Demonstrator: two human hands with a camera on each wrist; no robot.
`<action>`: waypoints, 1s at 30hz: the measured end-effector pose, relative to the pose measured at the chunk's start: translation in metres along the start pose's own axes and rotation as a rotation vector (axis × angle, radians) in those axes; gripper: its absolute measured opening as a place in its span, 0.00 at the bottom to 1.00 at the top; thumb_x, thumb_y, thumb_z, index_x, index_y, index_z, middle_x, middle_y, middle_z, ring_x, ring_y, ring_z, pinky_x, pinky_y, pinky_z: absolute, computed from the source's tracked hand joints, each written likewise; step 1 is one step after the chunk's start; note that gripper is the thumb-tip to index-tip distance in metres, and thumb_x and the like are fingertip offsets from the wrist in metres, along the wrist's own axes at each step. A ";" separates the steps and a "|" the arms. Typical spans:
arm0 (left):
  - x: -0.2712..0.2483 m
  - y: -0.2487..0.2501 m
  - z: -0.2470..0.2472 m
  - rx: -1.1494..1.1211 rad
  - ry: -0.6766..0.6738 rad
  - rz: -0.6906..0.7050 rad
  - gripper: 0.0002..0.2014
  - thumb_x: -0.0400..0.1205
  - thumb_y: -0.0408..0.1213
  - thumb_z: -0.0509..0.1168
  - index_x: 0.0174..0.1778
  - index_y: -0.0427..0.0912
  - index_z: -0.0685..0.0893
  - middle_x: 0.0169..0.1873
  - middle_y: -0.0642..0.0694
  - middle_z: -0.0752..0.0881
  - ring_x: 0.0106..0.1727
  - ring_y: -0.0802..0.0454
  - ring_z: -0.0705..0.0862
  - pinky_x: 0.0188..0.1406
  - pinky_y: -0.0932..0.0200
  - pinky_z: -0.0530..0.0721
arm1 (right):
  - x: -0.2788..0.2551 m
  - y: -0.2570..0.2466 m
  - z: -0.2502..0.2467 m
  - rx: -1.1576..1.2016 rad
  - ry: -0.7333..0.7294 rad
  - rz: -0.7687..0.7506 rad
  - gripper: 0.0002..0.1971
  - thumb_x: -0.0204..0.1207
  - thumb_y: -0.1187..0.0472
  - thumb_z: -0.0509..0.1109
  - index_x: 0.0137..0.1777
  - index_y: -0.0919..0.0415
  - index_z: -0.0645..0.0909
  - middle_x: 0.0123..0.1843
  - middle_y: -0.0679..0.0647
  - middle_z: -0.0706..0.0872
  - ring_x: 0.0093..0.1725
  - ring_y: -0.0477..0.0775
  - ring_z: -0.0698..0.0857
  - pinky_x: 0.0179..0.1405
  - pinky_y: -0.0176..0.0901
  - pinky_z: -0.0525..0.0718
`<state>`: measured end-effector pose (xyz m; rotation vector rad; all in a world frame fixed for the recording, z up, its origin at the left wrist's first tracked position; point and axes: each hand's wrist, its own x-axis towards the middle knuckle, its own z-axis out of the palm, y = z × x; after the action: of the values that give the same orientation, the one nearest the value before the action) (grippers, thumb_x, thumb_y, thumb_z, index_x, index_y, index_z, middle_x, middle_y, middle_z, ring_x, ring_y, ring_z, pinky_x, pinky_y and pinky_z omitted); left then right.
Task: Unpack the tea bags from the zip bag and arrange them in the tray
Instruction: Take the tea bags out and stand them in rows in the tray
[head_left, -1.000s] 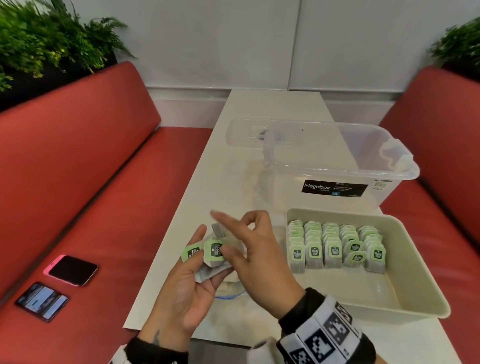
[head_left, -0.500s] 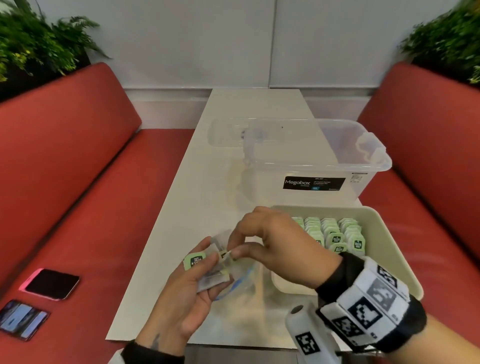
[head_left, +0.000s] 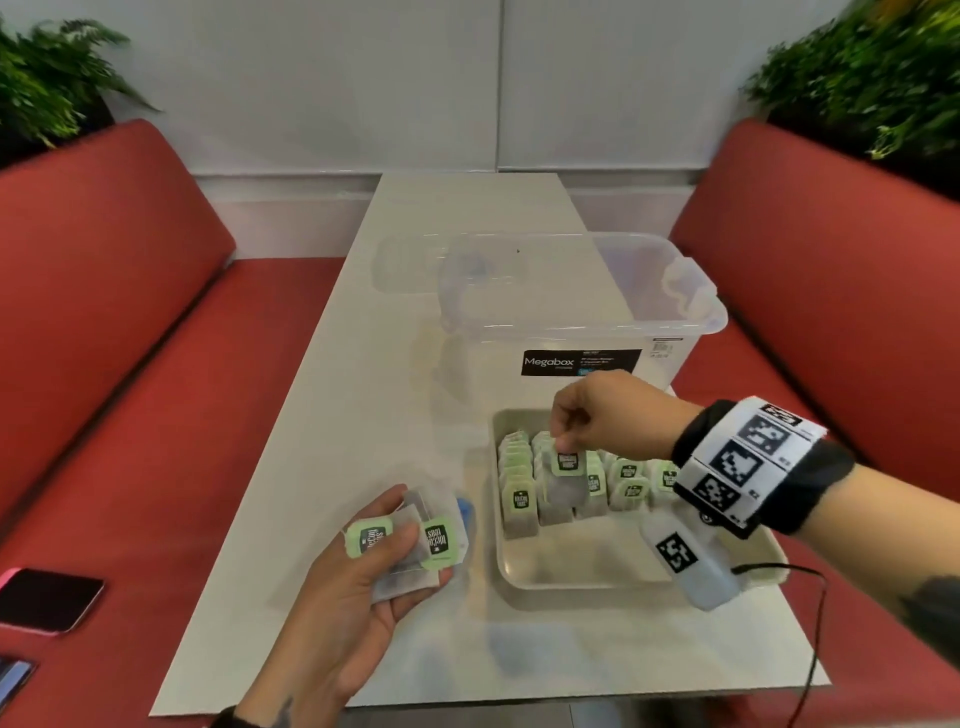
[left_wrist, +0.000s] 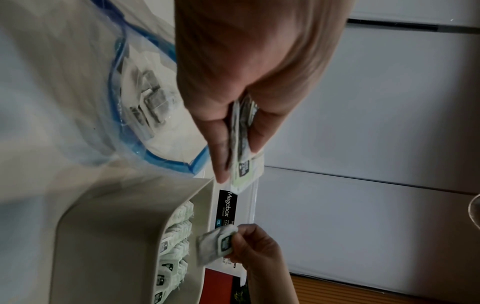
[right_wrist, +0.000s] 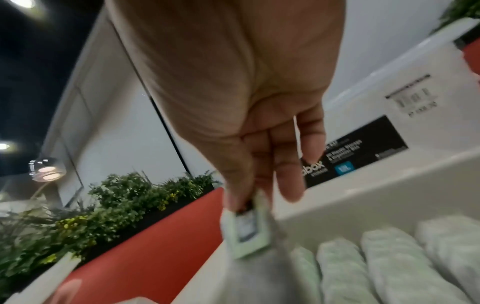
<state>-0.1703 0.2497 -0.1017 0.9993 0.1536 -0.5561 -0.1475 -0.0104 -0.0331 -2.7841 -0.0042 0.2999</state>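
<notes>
Above the beige plastic tray (head_left: 524, 571), one green-tagged paper tea bag (head_left: 563, 475) is pinched by the right hand (head_left: 608, 415); lowering into a row is judged next, while spare green-tagged tea bags (head_left: 410, 545) are gripped in the left hand (head_left: 358, 597).

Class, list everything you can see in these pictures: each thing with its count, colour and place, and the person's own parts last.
Tray: one, beige, on the table's right near side.
Tea bags in tray: rows, too many to count, green tags.
Held tea bag: one, over the tray.
Spare tea bags: at least two.
Zip bag: one, clear with blue seal, on the table.
Box: one, clear, behind the tray.
Table: one, white.
Benches: two, red.
Phones: two, left bench.
Plants: green, both corners.
Left hand: holds spare bags.
Right hand: pinches the held bag's tag.
</notes>
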 end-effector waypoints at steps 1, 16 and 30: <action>0.000 -0.001 0.001 0.002 -0.003 -0.002 0.19 0.71 0.27 0.65 0.59 0.38 0.81 0.41 0.41 0.91 0.39 0.43 0.91 0.36 0.43 0.88 | 0.002 0.004 0.001 -0.030 -0.033 0.005 0.04 0.72 0.58 0.75 0.40 0.51 0.82 0.33 0.39 0.82 0.37 0.40 0.79 0.34 0.31 0.73; 0.002 0.000 -0.001 0.016 0.052 0.011 0.24 0.70 0.28 0.65 0.64 0.37 0.79 0.56 0.34 0.87 0.46 0.38 0.90 0.33 0.46 0.90 | 0.028 0.024 0.019 -0.128 -0.255 0.026 0.04 0.71 0.66 0.73 0.40 0.55 0.83 0.33 0.44 0.84 0.32 0.41 0.81 0.34 0.31 0.79; 0.000 -0.001 -0.006 0.063 0.073 0.069 0.17 0.67 0.28 0.65 0.51 0.40 0.83 0.43 0.41 0.91 0.40 0.41 0.91 0.26 0.51 0.89 | 0.058 0.019 0.040 -0.204 -0.492 0.006 0.04 0.70 0.65 0.76 0.42 0.57 0.84 0.35 0.47 0.85 0.21 0.38 0.80 0.28 0.29 0.80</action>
<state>-0.1701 0.2542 -0.1054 1.0827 0.1669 -0.4639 -0.0997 -0.0125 -0.0878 -2.8274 -0.1518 1.0282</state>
